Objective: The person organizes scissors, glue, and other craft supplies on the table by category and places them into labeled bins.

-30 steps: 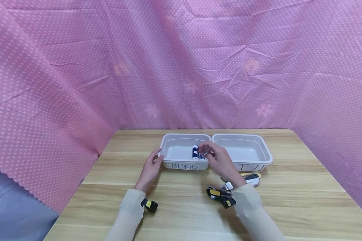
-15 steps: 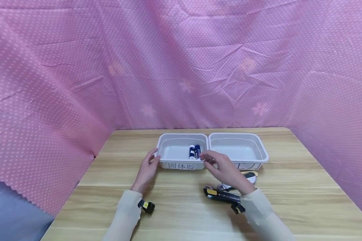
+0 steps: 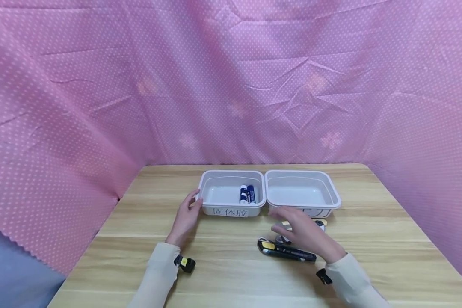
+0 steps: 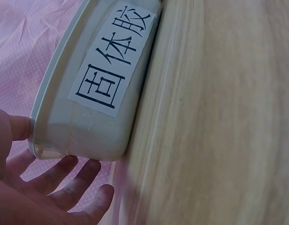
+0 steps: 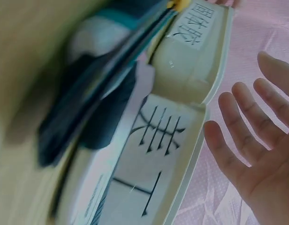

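Observation:
Two blue-and-white glue sticks [image 3: 244,194] lie side by side in the right part of the left white plastic box [image 3: 231,206]. My left hand [image 3: 185,216] grips that box at its near left corner; in the left wrist view the thumb [image 4: 20,127] is on the rim and the fingers bend under it against the end wall. My right hand [image 3: 302,231] holds nothing, its fingers spread and slightly bent, over the utility knives in front of the right box. One black utility knife [image 3: 286,251] with a yellow patch lies nearest me; another grey one [image 3: 321,225] is partly hidden behind the hand.
The right white plastic box [image 3: 336,201] stands against the left one and has nothing in it. Both carry paper labels with black characters on their front walls. Pink dotted cloth hangs behind and beside the wooden table [image 3: 223,265].
My right hand has drawn back from the left box, moving right and toward me over the knives. Both glue sticks now show in full. My left hand stays at the box corner.

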`<state>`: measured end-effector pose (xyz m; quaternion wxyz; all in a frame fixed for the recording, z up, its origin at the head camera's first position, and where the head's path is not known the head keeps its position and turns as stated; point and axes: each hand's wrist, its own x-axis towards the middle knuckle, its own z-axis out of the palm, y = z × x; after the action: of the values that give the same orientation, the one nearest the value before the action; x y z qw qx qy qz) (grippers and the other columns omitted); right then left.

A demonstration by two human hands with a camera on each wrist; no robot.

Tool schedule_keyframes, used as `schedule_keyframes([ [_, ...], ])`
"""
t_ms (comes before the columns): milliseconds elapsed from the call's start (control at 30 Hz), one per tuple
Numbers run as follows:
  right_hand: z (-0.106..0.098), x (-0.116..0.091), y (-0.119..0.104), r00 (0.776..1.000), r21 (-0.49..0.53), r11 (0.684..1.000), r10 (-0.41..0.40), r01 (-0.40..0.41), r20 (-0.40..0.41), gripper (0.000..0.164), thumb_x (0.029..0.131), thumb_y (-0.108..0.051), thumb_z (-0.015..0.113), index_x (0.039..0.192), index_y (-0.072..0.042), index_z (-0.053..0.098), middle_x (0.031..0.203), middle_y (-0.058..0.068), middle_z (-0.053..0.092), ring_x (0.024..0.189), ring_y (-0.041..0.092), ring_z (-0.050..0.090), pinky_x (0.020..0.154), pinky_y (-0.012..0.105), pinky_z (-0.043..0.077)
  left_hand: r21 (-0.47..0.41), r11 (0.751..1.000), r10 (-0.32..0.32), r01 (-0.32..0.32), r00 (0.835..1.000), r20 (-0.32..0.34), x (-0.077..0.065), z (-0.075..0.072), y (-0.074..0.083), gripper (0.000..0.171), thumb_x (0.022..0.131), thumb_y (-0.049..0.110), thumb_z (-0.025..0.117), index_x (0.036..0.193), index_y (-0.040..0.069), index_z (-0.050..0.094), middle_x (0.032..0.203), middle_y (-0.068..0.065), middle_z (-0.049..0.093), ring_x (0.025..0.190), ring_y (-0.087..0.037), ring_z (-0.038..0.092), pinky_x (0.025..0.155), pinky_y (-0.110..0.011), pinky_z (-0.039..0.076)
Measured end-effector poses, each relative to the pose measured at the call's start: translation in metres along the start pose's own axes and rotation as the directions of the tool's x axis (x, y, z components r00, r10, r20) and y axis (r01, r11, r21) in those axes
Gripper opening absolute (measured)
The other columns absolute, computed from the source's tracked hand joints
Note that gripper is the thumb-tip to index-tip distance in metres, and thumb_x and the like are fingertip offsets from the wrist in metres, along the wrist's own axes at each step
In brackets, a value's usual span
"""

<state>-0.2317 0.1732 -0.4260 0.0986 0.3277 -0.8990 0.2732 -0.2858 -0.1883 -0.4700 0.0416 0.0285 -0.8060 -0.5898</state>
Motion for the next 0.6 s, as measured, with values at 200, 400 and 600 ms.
schedule_keyframes([
  [200, 0.006, -0.018, 0.005, 0.999, -0.126, 0.991, -0.049, 0.051, 0.019, 0.035, 0.091, -0.026, 0.079, 0.122, -0.013, 0.07, 0.114, 0.0, 0.072, 0.104, 0.016, 0.068, 0.09, 0.04, 0.059, 0.005, 1.0, 0.011, -0.011, 1.0, -0.009, -0.001, -0.002, -0.001, 0.048, 0.108, 0.034, 0.051, 0.154, 0.022, 0.043, 0.152, -0.021, 0.048, 0.135, -0.039, 0.052, 0.114, -0.052, 0.044],
  [400, 0.01, -0.032, 0.006, 0.997, -0.165, 0.986, 0.004, 0.009, 0.08, 0.038, 0.089, -0.027, 0.08, 0.123, -0.014, 0.07, 0.119, 0.0, 0.071, 0.106, 0.019, 0.069, 0.089, 0.043, 0.059, 0.017, 1.0, 0.01, -0.01, 1.0, -0.003, -0.001, -0.002, -0.001, 0.049, 0.108, 0.035, 0.05, 0.154, 0.022, 0.042, 0.154, -0.02, 0.046, 0.137, -0.039, 0.051, 0.114, -0.052, 0.044],
  [600, 0.012, -0.041, 0.008, 0.991, -0.18, 0.984, 0.025, -0.001, 0.133, 0.033, 0.086, -0.028, 0.082, 0.116, -0.016, 0.073, 0.114, -0.003, 0.071, 0.102, 0.015, 0.068, 0.086, 0.04, 0.06, 0.009, 1.0, 0.015, -0.015, 1.0, -0.009, 0.0, 0.001, -0.004, 0.049, 0.108, 0.033, 0.05, 0.155, 0.02, 0.043, 0.152, -0.022, 0.047, 0.136, -0.04, 0.051, 0.113, -0.052, 0.045],
])
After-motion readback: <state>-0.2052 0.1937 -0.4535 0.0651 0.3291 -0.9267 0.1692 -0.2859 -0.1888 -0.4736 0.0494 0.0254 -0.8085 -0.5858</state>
